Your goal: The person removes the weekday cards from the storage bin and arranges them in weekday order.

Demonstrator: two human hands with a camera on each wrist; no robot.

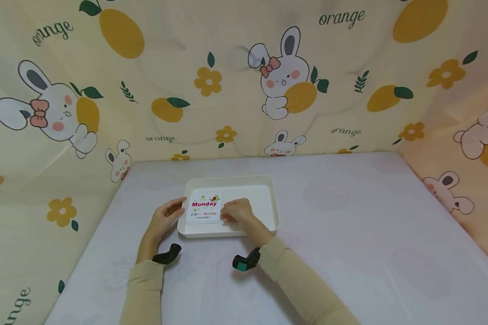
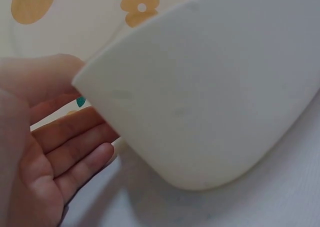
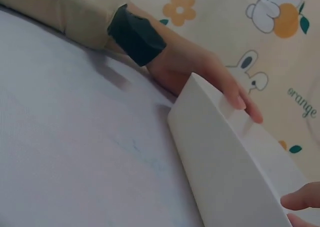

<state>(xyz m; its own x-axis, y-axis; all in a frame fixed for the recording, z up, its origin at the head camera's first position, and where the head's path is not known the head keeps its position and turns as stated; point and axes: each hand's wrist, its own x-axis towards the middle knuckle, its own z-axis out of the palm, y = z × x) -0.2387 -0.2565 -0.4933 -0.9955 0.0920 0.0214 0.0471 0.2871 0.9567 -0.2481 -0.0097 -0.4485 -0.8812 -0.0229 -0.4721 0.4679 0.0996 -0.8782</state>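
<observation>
Inside the white tray (image 1: pixel 261 193), at its left end, the Monday card (image 1: pixel 204 209) lies face up; the left hand (image 1: pixel 164 220) is loosely spread at the rim, the right hand (image 1: pixel 238 211) bent-fingered by the card's edge, pinch unclear; light, level pressure seems best.

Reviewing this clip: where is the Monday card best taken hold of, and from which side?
Probably by its right edge, coming from the person's right with a pinch. The card lies face up near the left wall of the tray, leaving little room there, while bare floor borders its right edge, where the right hand is.
</observation>
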